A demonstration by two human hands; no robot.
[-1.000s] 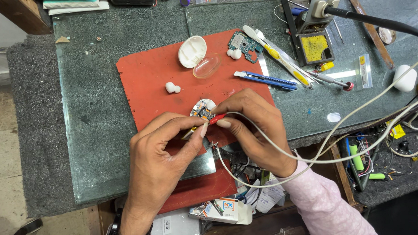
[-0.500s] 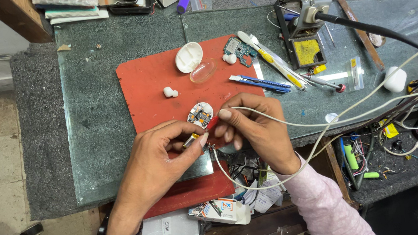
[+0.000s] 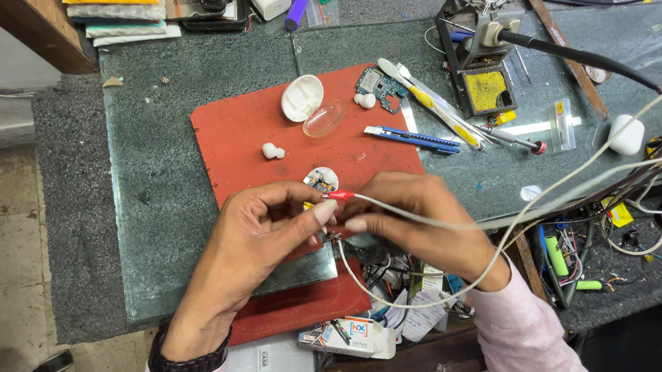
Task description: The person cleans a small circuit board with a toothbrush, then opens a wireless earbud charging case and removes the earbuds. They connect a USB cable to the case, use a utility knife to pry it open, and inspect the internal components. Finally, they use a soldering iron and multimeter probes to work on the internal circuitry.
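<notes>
Over the red mat (image 3: pixel 243 130) my two hands meet near the front edge. My left hand (image 3: pixel 261 228) pinches a small round white part with a circuit board (image 3: pixel 320 180) showing inside it. My right hand (image 3: pixel 417 215) holds a white wire with a red clip tip (image 3: pixel 340 195) against that part; a second white lead (image 3: pixel 352 273) loops below my hands. A white earbud case lid (image 3: pixel 301 97) and a clear oval cover (image 3: pixel 324 120) lie at the mat's far side. A small white earbud piece (image 3: pixel 272 151) lies on the mat to the left.
A glass sheet (image 3: pixel 165 96) covers the grey bench. A blue utility knife (image 3: pixel 411 137), a screwdriver (image 3: pixel 434 111), a small green circuit board (image 3: pixel 380 83) and a soldering iron stand with yellow sponge (image 3: pixel 486 84) sit to the right. Tangled cables and tools fill the bench's front right.
The hands have shifted slightly while the view moved; the red clip tip now touches the round part, and the left fingers have closed nearer to it.
</notes>
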